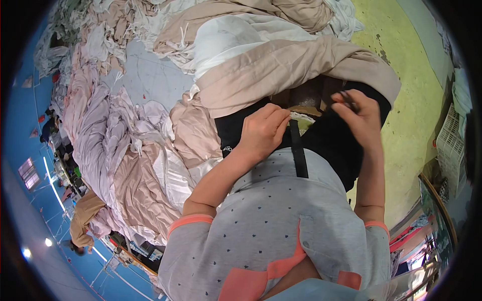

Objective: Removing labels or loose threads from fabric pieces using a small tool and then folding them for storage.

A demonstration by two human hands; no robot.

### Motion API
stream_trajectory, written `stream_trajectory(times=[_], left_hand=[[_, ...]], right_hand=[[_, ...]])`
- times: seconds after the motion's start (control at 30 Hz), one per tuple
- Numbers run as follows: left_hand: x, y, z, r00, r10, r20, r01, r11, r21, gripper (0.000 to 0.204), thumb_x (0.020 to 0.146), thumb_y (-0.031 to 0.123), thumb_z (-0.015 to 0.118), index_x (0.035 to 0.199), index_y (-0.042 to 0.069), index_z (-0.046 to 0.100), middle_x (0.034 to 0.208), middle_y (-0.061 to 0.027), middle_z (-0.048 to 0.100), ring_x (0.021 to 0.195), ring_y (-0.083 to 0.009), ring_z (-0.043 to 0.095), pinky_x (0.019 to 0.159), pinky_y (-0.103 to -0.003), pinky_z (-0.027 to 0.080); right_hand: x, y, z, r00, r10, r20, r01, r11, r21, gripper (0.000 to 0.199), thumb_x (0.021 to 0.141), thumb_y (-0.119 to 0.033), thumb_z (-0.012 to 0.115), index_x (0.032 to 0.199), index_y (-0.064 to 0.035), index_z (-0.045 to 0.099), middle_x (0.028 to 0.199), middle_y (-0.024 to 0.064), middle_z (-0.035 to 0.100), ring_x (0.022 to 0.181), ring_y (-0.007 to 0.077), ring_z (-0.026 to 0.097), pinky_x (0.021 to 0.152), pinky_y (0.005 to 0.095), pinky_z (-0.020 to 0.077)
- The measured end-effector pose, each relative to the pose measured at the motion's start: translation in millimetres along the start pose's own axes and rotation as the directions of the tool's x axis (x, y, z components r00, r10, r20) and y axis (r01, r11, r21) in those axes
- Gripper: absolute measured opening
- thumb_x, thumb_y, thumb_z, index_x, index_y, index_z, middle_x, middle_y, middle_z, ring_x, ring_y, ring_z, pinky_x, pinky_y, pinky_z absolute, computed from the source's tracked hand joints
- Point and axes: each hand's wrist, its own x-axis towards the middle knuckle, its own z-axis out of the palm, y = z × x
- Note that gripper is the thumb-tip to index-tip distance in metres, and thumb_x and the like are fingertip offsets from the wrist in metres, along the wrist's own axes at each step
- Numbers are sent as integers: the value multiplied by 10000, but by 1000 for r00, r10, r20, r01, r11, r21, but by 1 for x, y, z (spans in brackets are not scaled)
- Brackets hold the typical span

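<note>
My left hand (pixel 262 131) is closed in a pinch above my lap, thumb and fingertips together. What it pinches is too small to make out. Close by its fingertips, a black strap (pixel 298 155) runs down over my grey shirt; whether the hand touches it I cannot tell. My right hand (pixel 360 116) is raised over my right thigh, curled around a small dark tool (pixel 350 100) that is mostly hidden by the fingers. Across my knees, just beyond both hands, lies a beige cloth (pixel 281 67) with white fabric (pixel 228 42) behind it.
Heaped beige, lilac and white fabrics (pixel 110 120) pile up to my left and ahead. A grey surface (pixel 150 72) shows between the heaps. To the right are a yellow-green floor (pixel 404 120) and a white plastic crate (pixel 449 145). Another person (pixel 84 220) is far left.
</note>
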Motion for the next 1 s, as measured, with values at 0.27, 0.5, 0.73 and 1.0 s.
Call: stream_trajectory(times=[0.27, 0.5, 0.73, 1.0], left_hand=[[4, -33, -43, 890, -29, -455, 147, 963, 225, 222, 733, -53, 678, 945, -5, 637, 895, -146, 584, 787, -281, 595, 640, -338, 491], [6, -49, -47, 832, -126, -540, 208, 974, 93, 255, 737, -43, 699, 981, -14, 632, 899, -136, 580, 725, -235, 595, 617, -298, 488], [12, -53, -50, 866, -19, -500, 134, 971, 196, 233, 726, -44, 715, 951, -4, 668, 839, -107, 591, 684, -219, 595, 603, -276, 488], [-19, -64, -68, 747, -54, -662, 298, 918, 261, 122, 815, -7, 663, 936, -17, 663, 839, -133, 640, 685, -253, 622, 593, -326, 500]], right_hand=[[66, -9, 132, 944, -325, -64, 325, 946, -5, 264, 764, -135, 738, 952, 24, 643, 845, 92, 635, 758, 129, 612, 654, 267, 473], [89, -8, 154, 978, -200, 64, 200, 980, 4, 177, 762, -122, 716, 830, 14, 625, 713, 96, 585, 654, 151, 575, 599, 285, 450], [61, -55, 130, 909, -373, 184, 356, 927, 118, 147, 779, -87, 685, 777, 17, 581, 663, 87, 544, 589, 132, 500, 555, 275, 403], [63, -59, 122, 875, -278, 398, 204, 954, 218, 100, 787, -67, 679, 776, -19, 592, 666, 0, 535, 596, 63, 468, 542, 235, 384]])
